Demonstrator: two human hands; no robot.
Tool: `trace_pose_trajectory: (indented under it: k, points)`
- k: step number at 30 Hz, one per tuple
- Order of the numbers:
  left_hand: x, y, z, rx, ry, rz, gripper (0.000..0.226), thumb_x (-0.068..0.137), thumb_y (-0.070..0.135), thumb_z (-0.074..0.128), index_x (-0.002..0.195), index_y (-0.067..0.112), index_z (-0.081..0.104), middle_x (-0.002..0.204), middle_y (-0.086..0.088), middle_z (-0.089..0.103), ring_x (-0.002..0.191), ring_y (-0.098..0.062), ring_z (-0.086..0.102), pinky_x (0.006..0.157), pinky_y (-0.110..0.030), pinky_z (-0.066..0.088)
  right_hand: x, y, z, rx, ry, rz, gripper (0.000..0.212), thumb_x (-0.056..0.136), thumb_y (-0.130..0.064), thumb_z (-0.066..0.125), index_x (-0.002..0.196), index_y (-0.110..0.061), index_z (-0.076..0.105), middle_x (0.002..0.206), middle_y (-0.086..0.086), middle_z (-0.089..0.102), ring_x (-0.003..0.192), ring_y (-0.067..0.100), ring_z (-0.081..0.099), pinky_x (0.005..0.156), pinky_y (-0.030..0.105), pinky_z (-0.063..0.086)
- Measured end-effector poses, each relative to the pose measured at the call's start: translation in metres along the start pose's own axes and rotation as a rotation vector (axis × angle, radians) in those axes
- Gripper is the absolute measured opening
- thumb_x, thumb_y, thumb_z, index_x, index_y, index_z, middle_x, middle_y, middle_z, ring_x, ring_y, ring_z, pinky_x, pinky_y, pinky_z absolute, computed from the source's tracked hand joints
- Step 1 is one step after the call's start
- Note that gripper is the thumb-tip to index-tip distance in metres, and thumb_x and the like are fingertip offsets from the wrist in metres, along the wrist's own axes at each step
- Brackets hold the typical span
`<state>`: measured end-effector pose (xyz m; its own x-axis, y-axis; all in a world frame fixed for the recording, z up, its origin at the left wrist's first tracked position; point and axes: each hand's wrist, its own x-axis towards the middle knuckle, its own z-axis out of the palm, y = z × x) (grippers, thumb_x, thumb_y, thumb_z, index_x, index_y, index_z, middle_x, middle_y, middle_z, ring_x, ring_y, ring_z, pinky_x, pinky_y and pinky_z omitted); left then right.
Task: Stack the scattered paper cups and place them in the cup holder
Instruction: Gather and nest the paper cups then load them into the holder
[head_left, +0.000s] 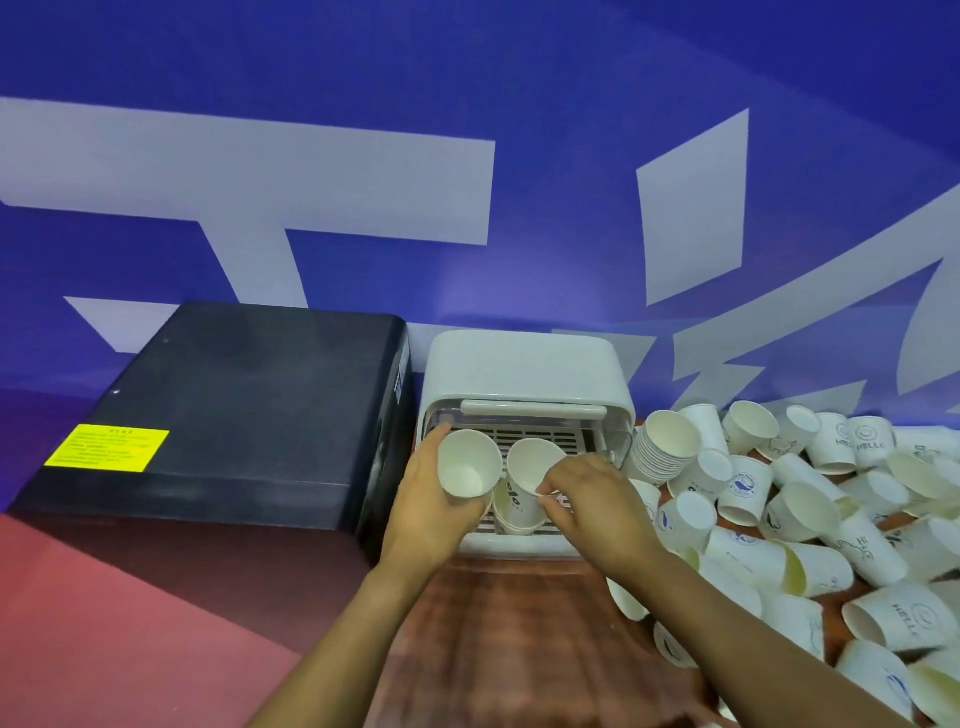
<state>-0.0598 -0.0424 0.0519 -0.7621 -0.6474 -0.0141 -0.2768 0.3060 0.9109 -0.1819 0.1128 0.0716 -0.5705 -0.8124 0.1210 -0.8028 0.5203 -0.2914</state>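
A white cup holder box (524, 364) stands open at the back of the table, its slatted tray (540, 441) showing. My left hand (431, 509) grips a white paper cup (467, 465) at the holder's left front, mouth turned toward me. My right hand (597, 499) pinches the rim of a second cup (532, 465) over the tray. Beneath these, another cup (511, 512) stands in the tray. A nested stack of cups (662, 447) lies tilted just right of the holder. Several loose cups (810, 525) lie scattered over the right of the table.
A black box (234, 415) with a yellow label (106, 447) sits directly left of the holder. The wooden table (498, 634) runs toward me between my arms. A blue wall with white lettering rises behind. Red floor lies at lower left.
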Motion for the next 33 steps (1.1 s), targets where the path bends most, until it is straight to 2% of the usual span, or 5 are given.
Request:
trace_pose_trajectory:
  k: [5, 10, 15, 24, 33]
  points:
    - [0.010, -0.011, 0.010, -0.008, -0.014, -0.018, 0.057, 0.068, 0.034, 0.080, 0.111, 0.047, 0.045, 0.113, 0.017, 0.058, 0.104, -0.005, 0.058, 0.087, -0.029, 0.050, 0.007, 0.008, 0.013, -0.005, -0.036, -0.013, 0.011, 0.073, -0.017, 0.073, 0.082, -0.021, 0.069, 0.085, -0.003, 0.068, 0.084, 0.023, 0.061, 0.073, 0.035, 0.048]
    - [0.017, -0.024, 0.017, 0.248, -0.071, -0.135, 0.064, 0.068, 0.042, 0.075, 0.122, 0.041, 0.039, 0.124, 0.013, 0.053, 0.113, -0.017, 0.055, 0.094, -0.044, 0.047, 0.010, 0.017, 0.028, 0.022, -0.044, -0.032, 0.014, 0.065, -0.018, 0.073, 0.077, -0.023, 0.067, 0.079, -0.006, 0.067, 0.076, 0.020, 0.061, 0.066, 0.032, 0.050]
    - [0.022, -0.031, 0.020, 0.520, -0.172, -0.160, 0.072, 0.076, 0.041, 0.069, 0.137, 0.029, 0.033, 0.139, 0.006, 0.035, 0.127, -0.020, 0.042, 0.101, -0.041, 0.039, 0.011, 0.022, 0.040, 0.068, -0.046, -0.029, 0.014, 0.065, -0.021, 0.071, 0.078, -0.024, 0.067, 0.079, -0.007, 0.067, 0.077, 0.020, 0.061, 0.065, 0.032, 0.051]
    - [0.027, -0.035, 0.027, 0.728, -0.303, -0.188, 0.091, 0.084, 0.050, 0.060, 0.152, 0.019, 0.009, 0.160, 0.002, 0.007, 0.147, -0.020, 0.010, 0.112, -0.045, 0.026, 0.008, 0.028, 0.056, 0.163, -0.294, -0.009, 0.034, 0.089, -0.024, 0.054, 0.122, -0.027, 0.061, 0.126, -0.006, 0.059, 0.120, 0.014, 0.048, 0.101, 0.026, 0.036]
    - [0.012, -0.019, 0.022, 0.724, -0.345, -0.144, 0.094, 0.084, 0.046, 0.061, 0.153, 0.023, 0.002, 0.161, -0.002, 0.000, 0.148, -0.023, 0.003, 0.115, -0.046, 0.019, -0.010, 0.032, 0.032, 0.193, -0.244, -0.010, 0.036, 0.089, -0.028, 0.054, 0.125, -0.027, 0.058, 0.127, -0.007, 0.058, 0.119, 0.014, 0.049, 0.103, 0.029, 0.037]
